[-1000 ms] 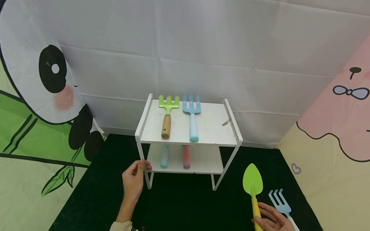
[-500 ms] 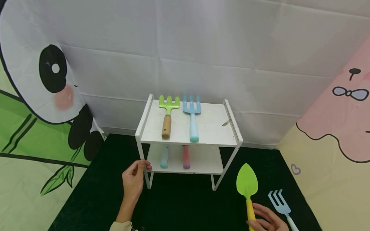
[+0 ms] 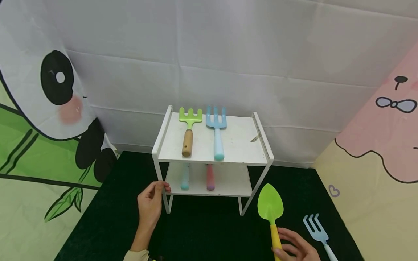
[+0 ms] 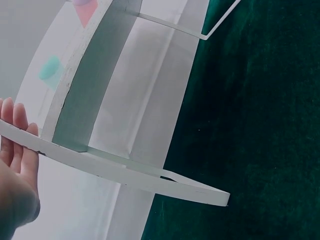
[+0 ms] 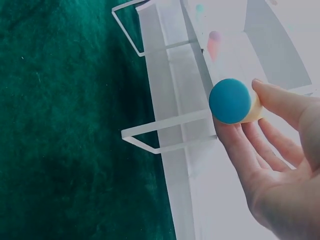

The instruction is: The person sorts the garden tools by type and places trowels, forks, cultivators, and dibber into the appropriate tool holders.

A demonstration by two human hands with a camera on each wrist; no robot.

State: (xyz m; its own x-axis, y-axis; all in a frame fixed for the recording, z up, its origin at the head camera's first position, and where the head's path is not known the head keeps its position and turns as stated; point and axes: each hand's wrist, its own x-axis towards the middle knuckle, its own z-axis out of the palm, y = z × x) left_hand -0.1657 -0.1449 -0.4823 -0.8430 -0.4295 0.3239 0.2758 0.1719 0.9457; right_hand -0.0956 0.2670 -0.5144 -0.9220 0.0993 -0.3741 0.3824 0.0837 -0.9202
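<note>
My left hand [image 3: 151, 204] pinches the front left leg of a two-tier white shelf [image 3: 240, 141]; in the left wrist view its fingers [image 4: 20, 116] are wrapped about the white bar. In my right hand [image 3: 298, 246] is a trowel [image 3: 270, 203] with a lime-green blade and yellow handle, held upright, blade up, right of the shelf. The right wrist view shows the handle's blue end [image 5: 230, 101] between thumb and fingers. On the top tier lie a green hand rake [image 3: 187, 139] with a wooden handle and a light-blue hand fork [image 3: 217, 134].
Two handles, one pale blue [image 3: 185, 177] and one pink [image 3: 210, 177], show on the lower tier; their heads are hidden. A blue hand rake [image 3: 316, 230] lies on the dark green cloth [image 3: 209, 232] at right. White fabric [image 3: 222, 65] hangs behind the shelf.
My right hand has moved left with the trowel, nearer the shelf and away from the blue hand rake. The left hand stays on the shelf leg.
</note>
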